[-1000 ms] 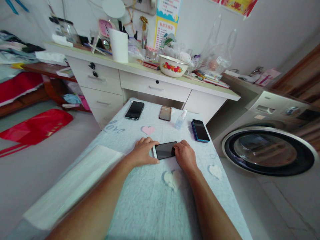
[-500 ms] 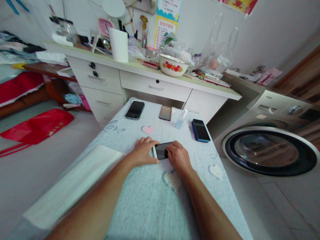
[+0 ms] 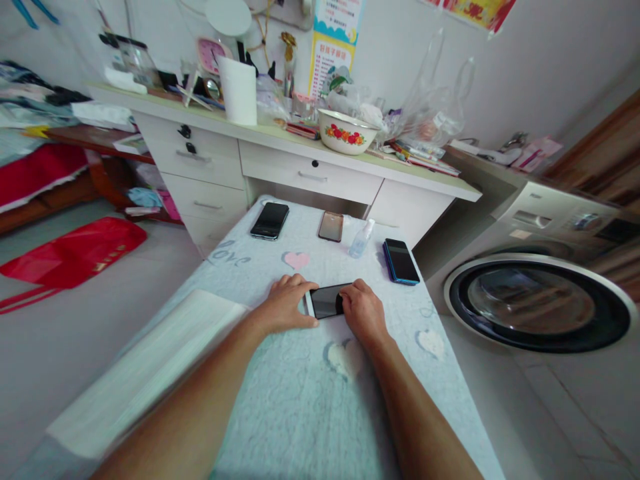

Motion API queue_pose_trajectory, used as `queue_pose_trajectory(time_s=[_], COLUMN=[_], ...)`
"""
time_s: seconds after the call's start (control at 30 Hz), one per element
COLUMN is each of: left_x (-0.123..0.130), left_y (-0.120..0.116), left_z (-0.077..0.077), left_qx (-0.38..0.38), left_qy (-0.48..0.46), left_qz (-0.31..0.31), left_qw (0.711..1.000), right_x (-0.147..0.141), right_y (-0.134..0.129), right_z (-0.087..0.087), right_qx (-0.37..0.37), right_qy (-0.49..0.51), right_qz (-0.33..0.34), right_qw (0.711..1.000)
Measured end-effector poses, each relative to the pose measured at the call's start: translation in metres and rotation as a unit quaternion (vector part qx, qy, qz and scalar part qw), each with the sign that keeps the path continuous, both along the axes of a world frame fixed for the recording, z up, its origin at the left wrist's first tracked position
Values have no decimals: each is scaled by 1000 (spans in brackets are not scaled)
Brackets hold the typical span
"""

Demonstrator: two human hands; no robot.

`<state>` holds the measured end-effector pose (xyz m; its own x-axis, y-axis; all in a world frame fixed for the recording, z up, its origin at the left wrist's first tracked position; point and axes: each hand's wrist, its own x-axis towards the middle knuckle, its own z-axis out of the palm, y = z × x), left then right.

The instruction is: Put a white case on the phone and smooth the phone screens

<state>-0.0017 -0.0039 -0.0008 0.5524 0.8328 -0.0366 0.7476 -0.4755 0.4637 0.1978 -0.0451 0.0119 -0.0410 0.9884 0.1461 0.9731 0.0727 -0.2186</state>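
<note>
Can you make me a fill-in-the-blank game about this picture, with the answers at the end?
1. The left hand holds the ____-coloured end of the phone, while the right hand is at the other end.
2. The English word printed on the tablecloth is ____.
3. The printed heart farthest from the person is ____ in colour.
4. The bowl on the desk is decorated with red and orange ____.

Missing words: white; love; pink; flowers.
</note>
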Motion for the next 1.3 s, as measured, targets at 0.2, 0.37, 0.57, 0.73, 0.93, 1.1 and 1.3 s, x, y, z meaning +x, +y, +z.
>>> queue_pose_trajectory(time_s=[0.2, 0.37, 0.57, 0.73, 0.93, 1.1, 1.3], left_x=[0, 0, 0, 0, -1, -1, -1], left_y=[0, 0, -1, 0, 0, 0, 1], left_z=[1, 1, 4, 3, 1, 1, -1], left_qx=[4, 3, -3, -4, -4, -7, 4], left_qy=[-5, -7, -1, 2, 2, 2, -9], left_qz=[0, -3, 3, -1, -3, 0, -3], left_qw=[1000, 1000, 1000, 1000, 1000, 1000, 1000], right_x=[8, 13, 17, 20, 20, 21, 22], right_y=[2, 2, 2, 3, 3, 3, 3], right_z=[-1, -2, -1, -1, 1, 0, -2], right_qx=[5, 19, 14, 17, 6, 7, 20], right_qy=[-4, -5, -8, -2, -9, -9, -4], right_qz=[-30, -36, -43, -53, -64, -69, -65], right_qw=[1000, 999, 999, 998, 998, 998, 998])
